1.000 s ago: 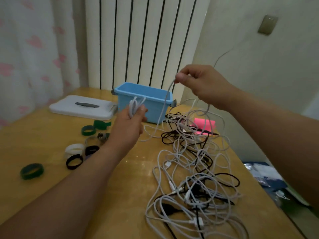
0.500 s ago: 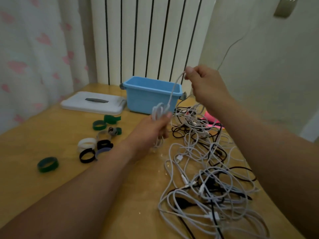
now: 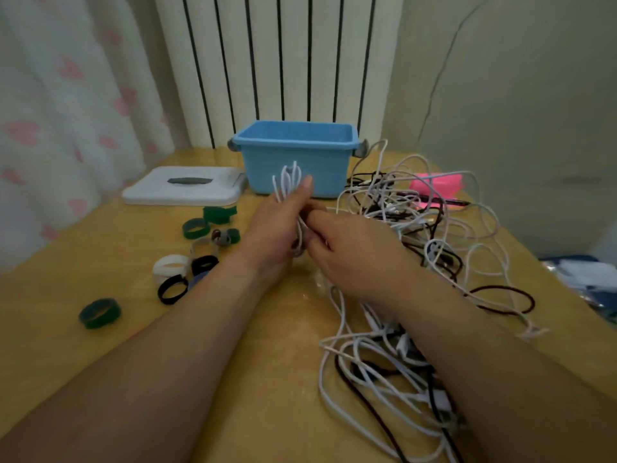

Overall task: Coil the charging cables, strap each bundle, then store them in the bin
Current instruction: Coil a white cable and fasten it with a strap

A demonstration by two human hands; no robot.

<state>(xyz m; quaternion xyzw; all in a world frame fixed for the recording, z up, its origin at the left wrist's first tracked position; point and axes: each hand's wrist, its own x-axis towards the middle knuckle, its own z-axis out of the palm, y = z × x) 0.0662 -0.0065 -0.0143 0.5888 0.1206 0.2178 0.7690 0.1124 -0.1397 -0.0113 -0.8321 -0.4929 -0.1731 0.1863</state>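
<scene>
In front of the blue bin (image 3: pixel 297 162), the left hand (image 3: pixel 275 235) clasps the light, floppy white cable coil (image 3: pixel 286 180) at its middle, the right hand (image 3: pixel 350 252) pinching its strands there, likely the surest hold.

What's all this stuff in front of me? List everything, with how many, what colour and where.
bin: one, light blue, back of the table.
lid: one, white with a grey handle, left of the bin.
straps: about nine loops, green, black, white and grey, on the table's left half.
loose cables: tangled heap, white and black, right half of the table; count cannot be told.
white cable coil: one, held in front of the bin.
pink item: one, behind the heap; unclear what.
table: one, light wood.
radiator: one, white, behind the table.
curtain: white with pink pattern, left.
left hand: grips the coil.
right hand: pinches the coil's lower part.
</scene>
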